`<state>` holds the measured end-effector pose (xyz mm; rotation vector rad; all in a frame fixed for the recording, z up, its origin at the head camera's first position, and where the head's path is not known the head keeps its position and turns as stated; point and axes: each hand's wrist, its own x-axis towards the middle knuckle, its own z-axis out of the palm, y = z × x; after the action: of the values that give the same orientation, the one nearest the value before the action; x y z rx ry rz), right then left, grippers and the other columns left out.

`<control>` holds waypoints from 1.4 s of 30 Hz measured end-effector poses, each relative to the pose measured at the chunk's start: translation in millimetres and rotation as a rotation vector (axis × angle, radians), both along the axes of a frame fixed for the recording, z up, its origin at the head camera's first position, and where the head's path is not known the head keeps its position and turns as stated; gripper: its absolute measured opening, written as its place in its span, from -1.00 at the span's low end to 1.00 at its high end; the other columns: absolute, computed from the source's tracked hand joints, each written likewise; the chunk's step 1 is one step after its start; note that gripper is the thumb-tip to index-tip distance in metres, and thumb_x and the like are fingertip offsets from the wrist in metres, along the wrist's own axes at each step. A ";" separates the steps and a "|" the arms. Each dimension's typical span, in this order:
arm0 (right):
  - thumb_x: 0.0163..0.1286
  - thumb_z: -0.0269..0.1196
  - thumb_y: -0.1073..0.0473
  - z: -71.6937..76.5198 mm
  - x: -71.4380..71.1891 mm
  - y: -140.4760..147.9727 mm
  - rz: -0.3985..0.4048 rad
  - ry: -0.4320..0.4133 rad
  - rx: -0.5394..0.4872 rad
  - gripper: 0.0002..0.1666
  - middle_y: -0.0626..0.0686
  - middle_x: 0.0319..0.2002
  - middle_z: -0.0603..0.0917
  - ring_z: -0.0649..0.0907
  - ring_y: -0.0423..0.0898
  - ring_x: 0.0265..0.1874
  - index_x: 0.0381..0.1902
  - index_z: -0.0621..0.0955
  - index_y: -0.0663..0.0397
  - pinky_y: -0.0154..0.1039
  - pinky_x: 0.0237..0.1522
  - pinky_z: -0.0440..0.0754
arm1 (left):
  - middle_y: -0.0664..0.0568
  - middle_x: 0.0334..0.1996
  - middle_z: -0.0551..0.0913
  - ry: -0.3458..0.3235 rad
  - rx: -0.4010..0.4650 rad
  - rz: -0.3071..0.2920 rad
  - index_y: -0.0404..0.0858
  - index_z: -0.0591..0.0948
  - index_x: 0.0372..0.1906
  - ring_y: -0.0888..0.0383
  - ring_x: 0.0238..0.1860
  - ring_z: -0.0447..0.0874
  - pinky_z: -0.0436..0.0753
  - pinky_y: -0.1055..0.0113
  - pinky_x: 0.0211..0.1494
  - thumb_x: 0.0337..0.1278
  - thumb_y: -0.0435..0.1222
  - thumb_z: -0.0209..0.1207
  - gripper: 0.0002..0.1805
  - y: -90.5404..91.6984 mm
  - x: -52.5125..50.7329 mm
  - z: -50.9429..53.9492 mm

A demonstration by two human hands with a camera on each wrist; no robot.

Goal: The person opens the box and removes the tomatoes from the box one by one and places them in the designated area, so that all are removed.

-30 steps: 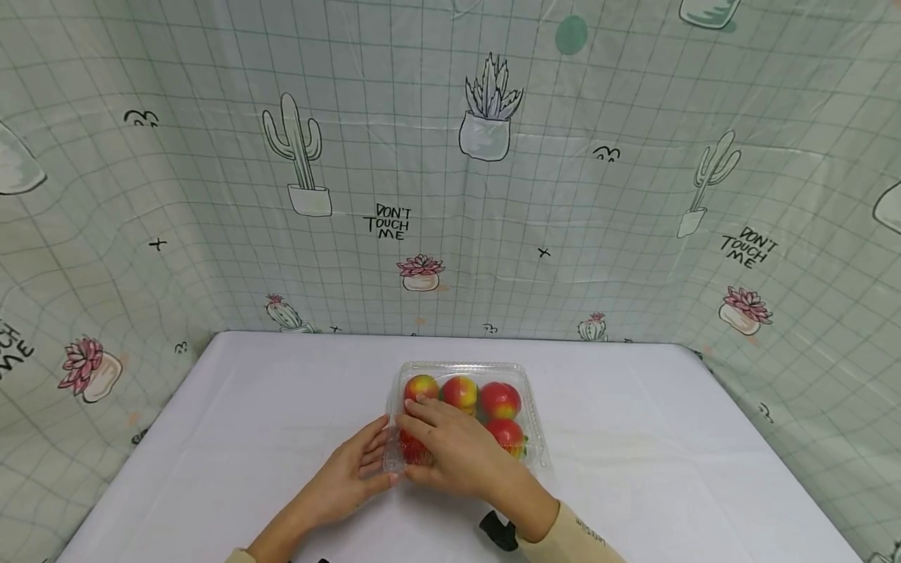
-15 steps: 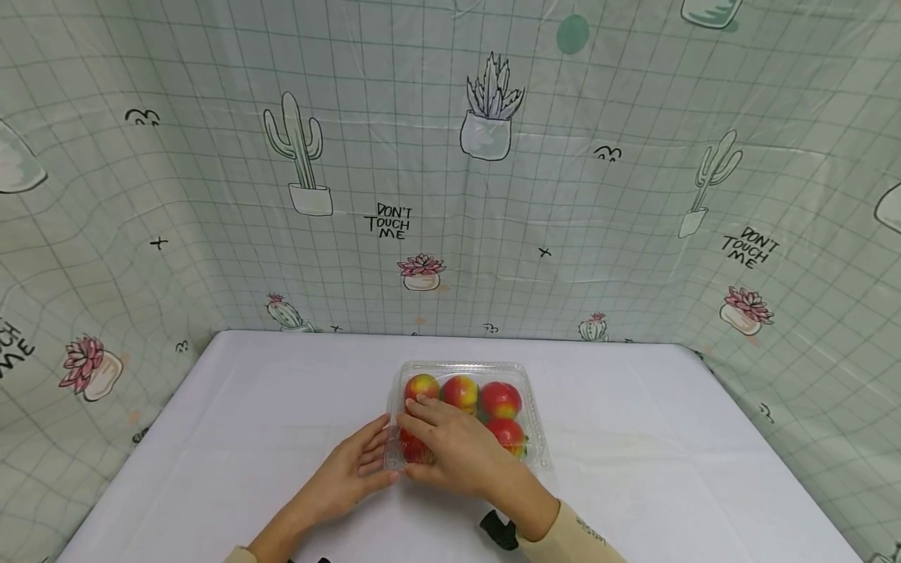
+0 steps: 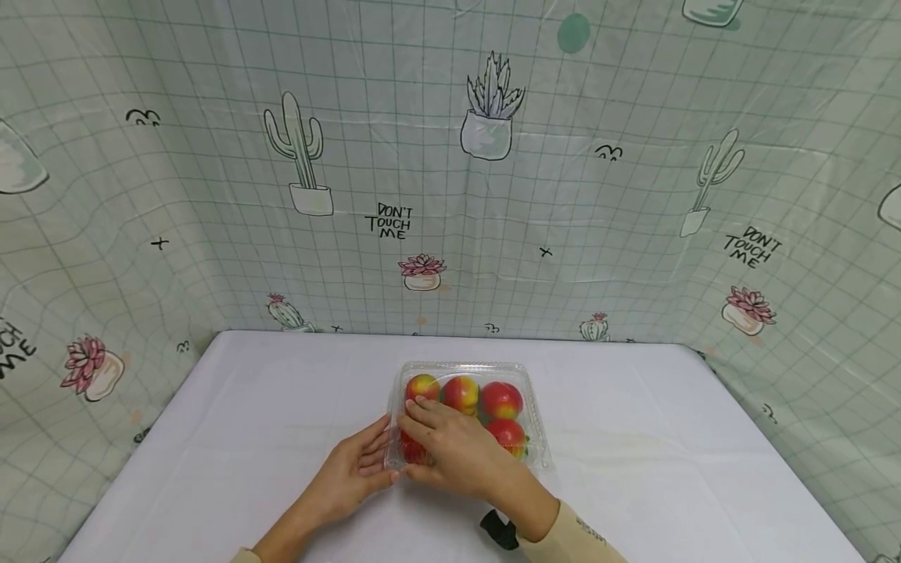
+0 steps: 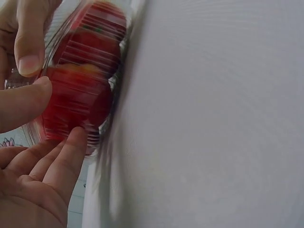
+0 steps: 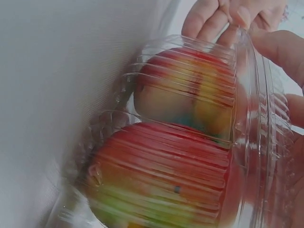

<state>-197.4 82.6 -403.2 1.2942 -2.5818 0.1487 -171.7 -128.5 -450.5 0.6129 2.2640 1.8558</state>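
A clear plastic clamshell container [image 3: 461, 365] stands mid-table with several red-and-yellow fruits [image 3: 500, 399] inside, seen through its ribbed walls in both wrist views. Across the left front of its lid lies my right hand [image 3: 461, 450], fingers spread over the top; its thumb [image 4: 29, 54] is at the front rim in the left wrist view. My left hand [image 3: 345, 475] is at the container's left side, its extended fingertips touching the wall and its thumb [image 4: 28, 102] near the front left corner. The right hand hides some fruit.
White cloth covers the table [image 3: 633, 453]. Behind it and on both sides hangs a grid-patterned curtain [image 3: 450, 188] printed with cacti. A black piece [image 3: 500, 530] is beside the right sleeve's cuff [image 3: 563, 536].
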 end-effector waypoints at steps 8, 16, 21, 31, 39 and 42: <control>0.21 0.31 -0.23 -0.4 -1.0 0.8 0.010 0.016 0.002 -0.22 0.07 0.28 0.47 0.39 -0.01 0.31 0.29 0.48 0.04 -0.13 0.30 0.36 | -0.54 0.27 0.24 0.008 -0.016 -0.023 -0.57 0.07 0.40 -0.33 0.24 0.33 0.51 0.21 0.16 0.09 -0.39 0.30 -0.12 -1.1 -0.3 1.8; 0.15 0.36 -0.22 -2.1 -2.1 1.9 0.033 0.071 -0.035 -0.20 0.10 0.27 0.48 0.41 0.02 0.30 0.26 0.50 0.05 -0.11 0.29 0.38 | -0.51 0.28 0.24 -0.024 -0.007 -0.041 -0.55 0.07 0.41 -0.32 0.26 0.32 0.52 0.22 0.17 0.08 -0.35 0.32 -0.10 -4.8 -1.5 5.7; 0.14 0.36 -0.24 -0.1 -0.7 2.5 0.015 0.060 -0.032 -0.18 0.09 0.29 0.46 0.39 0.02 0.31 0.28 0.48 0.02 -0.09 0.29 0.38 | -0.47 0.30 0.25 -0.018 -0.017 -0.054 -0.54 0.07 0.41 -0.29 0.26 0.33 0.48 0.20 0.21 0.10 -0.31 0.32 -0.09 -6.6 -1.9 6.1; 0.13 0.32 -0.33 4.4 -0.5 8.4 -0.009 -0.019 -0.030 -0.10 0.03 0.33 0.40 0.33 -0.03 0.34 0.35 0.40 -0.07 -0.07 0.31 0.35 | -0.42 0.29 0.31 0.032 -0.070 -0.045 -0.50 0.09 0.41 -0.27 0.23 0.39 0.49 0.17 0.21 0.10 -0.25 0.33 -0.09 -7.9 -2.5 4.9; 0.09 0.31 -0.38 7.9 -0.1 12.9 -0.021 -0.062 -0.041 -0.04 0.03 0.34 0.38 0.34 -0.03 0.34 0.38 0.36 -0.14 -0.04 0.31 0.35 | -0.35 0.36 0.22 0.066 -0.103 -0.008 -0.45 0.13 0.42 -0.24 0.28 0.34 0.48 0.18 0.22 0.03 -0.27 0.37 -0.09 -8.4 -0.2 8.1; 0.08 0.33 -0.36 8.6 0.3 13.0 -0.013 -0.069 -0.038 -0.04 0.03 0.34 0.38 0.34 -0.03 0.34 0.38 0.36 -0.14 -0.04 0.31 0.34 | -0.30 0.38 0.21 0.084 -0.123 0.009 -0.40 0.17 0.41 -0.22 0.32 0.28 0.46 0.18 0.24 0.01 -0.27 0.38 -0.10 -7.5 1.4 9.9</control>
<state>-197.1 95.6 -394.6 1.2801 -2.6312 0.2434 -170.2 -136.1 -440.6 0.6736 2.4161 1.7089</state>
